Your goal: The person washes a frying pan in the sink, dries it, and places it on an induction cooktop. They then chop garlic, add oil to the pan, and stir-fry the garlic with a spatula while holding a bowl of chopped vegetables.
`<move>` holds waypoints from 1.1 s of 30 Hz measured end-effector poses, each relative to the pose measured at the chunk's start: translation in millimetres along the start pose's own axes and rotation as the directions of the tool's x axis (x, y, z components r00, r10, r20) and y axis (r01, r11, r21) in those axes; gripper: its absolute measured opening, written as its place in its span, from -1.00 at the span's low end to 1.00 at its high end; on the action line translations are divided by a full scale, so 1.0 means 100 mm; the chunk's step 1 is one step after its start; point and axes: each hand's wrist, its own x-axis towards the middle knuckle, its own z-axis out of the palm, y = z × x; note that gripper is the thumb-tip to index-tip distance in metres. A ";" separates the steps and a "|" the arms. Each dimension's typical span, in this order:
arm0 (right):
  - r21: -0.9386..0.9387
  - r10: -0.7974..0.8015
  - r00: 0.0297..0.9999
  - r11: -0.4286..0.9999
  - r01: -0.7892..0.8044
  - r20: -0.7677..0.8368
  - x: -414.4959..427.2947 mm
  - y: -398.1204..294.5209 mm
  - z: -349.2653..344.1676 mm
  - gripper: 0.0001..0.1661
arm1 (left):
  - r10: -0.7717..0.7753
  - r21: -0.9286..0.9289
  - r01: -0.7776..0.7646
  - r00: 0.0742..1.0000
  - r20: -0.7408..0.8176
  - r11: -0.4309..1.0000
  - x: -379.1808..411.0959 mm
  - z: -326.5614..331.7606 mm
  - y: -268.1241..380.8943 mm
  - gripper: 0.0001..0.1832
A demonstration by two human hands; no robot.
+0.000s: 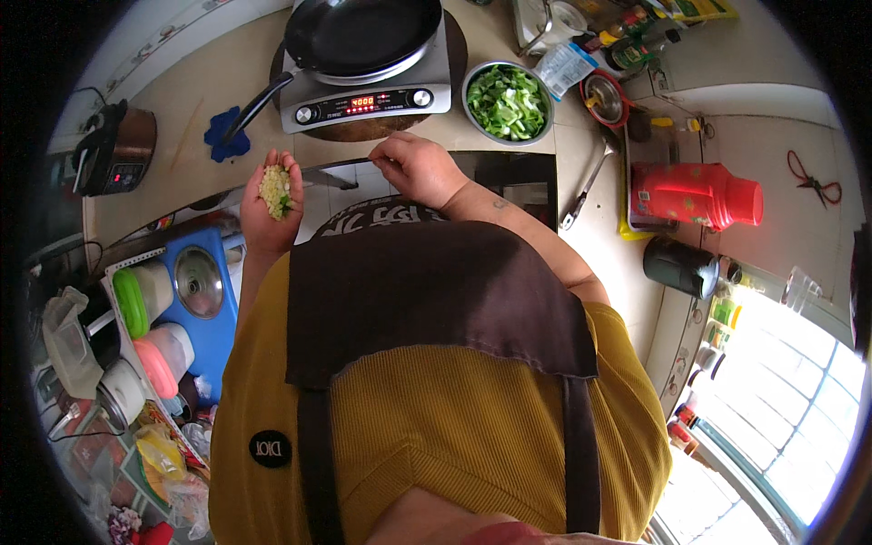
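Note:
In the palm of my left hand (pixel 271 204), turned up in front of the counter, lies a small heap of finely chopped pale food (pixel 274 191), perhaps garlic, with a bit of green. My right hand (pixel 417 167) is bent at the wrist with its fingers drawn together, just below the induction cooker (pixel 368 109); whether it pinches anything cannot be told. A black wok (pixel 364 34) sits on the cooker, its handle pointing down-left over a blue cloth (pixel 227 134). Right of the cooker stands a metal bowl of chopped green vegetables (pixel 507 105).
A ladle (pixel 589 180) rests on the counter (pixel 252 75) at right, near a red-rimmed bowl (pixel 604 99), a plastic packet (pixel 565 68), bottles and a red thermos (pixel 695 195). An electric cooker (pixel 119 150) stands at left. Lidded containers fill a rack at lower left.

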 end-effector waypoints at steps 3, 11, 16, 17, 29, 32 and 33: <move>-0.006 0.005 0.999 1.000 -0.005 -0.033 -0.09 0.05 0.00 -0.88 | -0.011 0.011 0.012 0.996 -0.084 1.000 0.02 0.00 -0.02 -0.67; 0.014 0.046 0.998 0.999 -0.045 -0.045 -0.17 -0.02 -0.07 -0.89 | -0.049 -0.021 0.046 0.984 -0.169 0.999 0.06 0.15 -0.12 -0.71; -0.009 0.032 0.998 0.999 -0.033 -0.060 -0.19 -0.02 -0.06 -0.89 | -0.021 0.097 0.027 0.998 -0.065 0.995 0.13 0.02 -0.15 -0.71; -0.020 0.025 0.998 0.999 -0.026 -0.062 -0.19 -0.03 -0.05 -0.89 | -0.043 0.050 0.046 0.997 -0.061 0.998 0.13 -0.02 -0.11 -0.70; -0.019 0.077 0.996 0.997 -0.078 -0.049 -0.18 -0.11 0.00 -0.89 | -0.108 -0.076 0.105 0.993 -0.045 0.992 0.10 0.00 -0.03 -0.70; -0.015 0.054 0.997 0.998 -0.055 -0.059 -0.14 -0.13 0.01 -0.88 | -0.061 -0.038 0.057 0.992 -0.112 0.998 0.08 0.04 0.01 -0.70; -0.013 0.046 0.997 0.999 -0.046 -0.060 -0.14 -0.14 0.01 -0.87 | -0.067 -0.040 0.064 0.993 -0.094 0.997 0.09 0.03 0.02 -0.71</move>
